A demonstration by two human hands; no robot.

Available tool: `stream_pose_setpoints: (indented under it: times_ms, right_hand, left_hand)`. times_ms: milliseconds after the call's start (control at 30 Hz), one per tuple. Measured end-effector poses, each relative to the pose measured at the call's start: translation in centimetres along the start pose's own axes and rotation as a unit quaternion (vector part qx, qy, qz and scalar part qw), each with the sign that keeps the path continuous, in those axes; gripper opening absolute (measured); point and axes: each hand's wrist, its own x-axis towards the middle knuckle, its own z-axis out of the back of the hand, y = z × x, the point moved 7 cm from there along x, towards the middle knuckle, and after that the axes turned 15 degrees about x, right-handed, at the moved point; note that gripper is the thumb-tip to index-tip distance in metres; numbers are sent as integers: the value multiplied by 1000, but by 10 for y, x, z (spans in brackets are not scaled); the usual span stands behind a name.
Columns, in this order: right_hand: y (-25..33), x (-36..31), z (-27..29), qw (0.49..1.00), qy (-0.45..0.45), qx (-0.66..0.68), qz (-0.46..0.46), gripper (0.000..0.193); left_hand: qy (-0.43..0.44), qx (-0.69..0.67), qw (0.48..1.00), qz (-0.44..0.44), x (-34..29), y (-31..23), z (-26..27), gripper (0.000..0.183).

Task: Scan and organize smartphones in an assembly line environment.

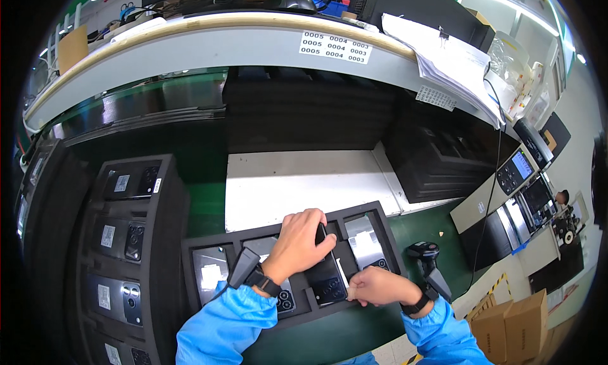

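Note:
A black smartphone (326,281) with round camera lenses is tilted in a slot of a black foam tray (391,238). My left hand (299,246) grips its upper end, thumb and fingers closed round the edges. At its lower right edge, my right hand (379,285) is closed in a pinch beside a thin white strip (342,271); whether the fingers hold the strip or the phone's edge is hard to tell. Other phones lie in the tray: one at the left (210,273), one at the right (362,238), and one partly under my left wrist (286,300).
On the left, foam trays (163,200) are stacked with labelled phones. A handheld scanner (424,251) rests right of my tray. Beyond are a white board (297,181), black foam stacks (437,156) and a shelf (209,39) with papers (437,58). A label printer (506,188) and cartons (513,327) stand at right.

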Motion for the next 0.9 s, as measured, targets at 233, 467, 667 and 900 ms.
stream_pose_setpoints:
  times_ms: [233, 467, 667, 900]
  right_hand:
    - [-54, -100, 91, 730, -639, -22, 242, 38]
    - [-112, -89, 114, 781, -597, 40, 179, 65]
    - [-29, -75, 68, 827, -356, 339, 273, 87]
    - [80, -10, -43, 913, -134, 139, 358, 91]
  left_hand:
    - [-33, 179, 980, -74, -11, -6, -10, 36]
    - [3, 165, 986, 29, -10, 11, 37, 46]
    - [25, 198, 967, 155, -43, 51, 78, 27]
    - [-86, 208, 967, 121, -57, 68, 65, 21]
